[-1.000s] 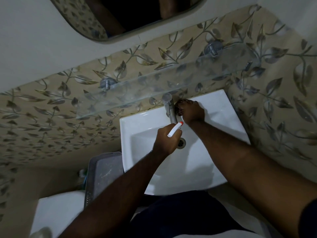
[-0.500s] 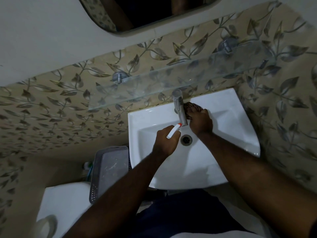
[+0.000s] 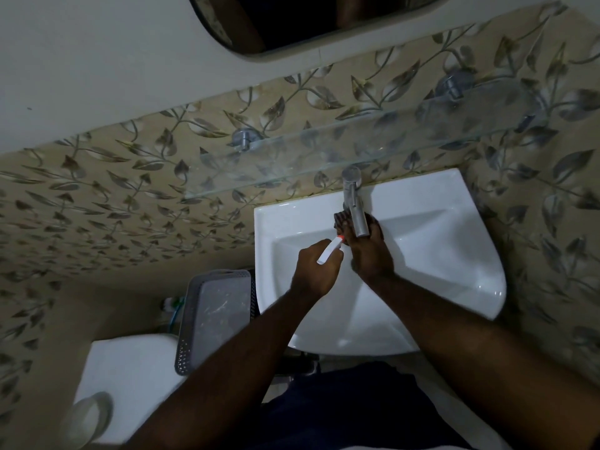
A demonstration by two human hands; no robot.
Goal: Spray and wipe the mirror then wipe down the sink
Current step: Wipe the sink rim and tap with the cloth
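Sink: white basin [image 3: 454,254] fixed to the patterned wall, its back edge against the tiles, its rounded front edge toward the person.
Tap: metal tap [image 3: 355,209] stands at the middle of the sink's back edge, spout reaching out over the bowl.
Cloth: a dark cloth [image 3: 341,220] is bunched on the back ledge of the sink, just left of the tap's spout and touching it.
Right hand: right hand [image 3: 370,254] lies palm down in the bowl under the spout, its grip pressed on the cloth; the fingertips are hidden by the tap.
Left hand: left hand [image 3: 316,269] hovers over the left part of the bowl, its grip closed around a spray bottle.
Spray bottle: only the white head with a red tip [image 3: 329,251] shows above the fist, tip pointing toward the cloth; the body is hidden.
Mirror: rounded mirror [image 3: 308,21] hangs on the plain wall at the top, well above the sink, dark in the dim light.
Shelf: a glass shelf [image 3: 292,164] on metal pegs runs along the wall between mirror and sink.
Wall: beige tiles [image 3: 113,196] with a grey leaf pattern behind and to both sides of the sink.
Basket: a grey perforated basket [image 3: 211,319] sits just beside the sink's left edge.
Toilet: white cistern [image 3: 130,378] at lower left, beside the basket.
Room: dim, narrow bathroom.
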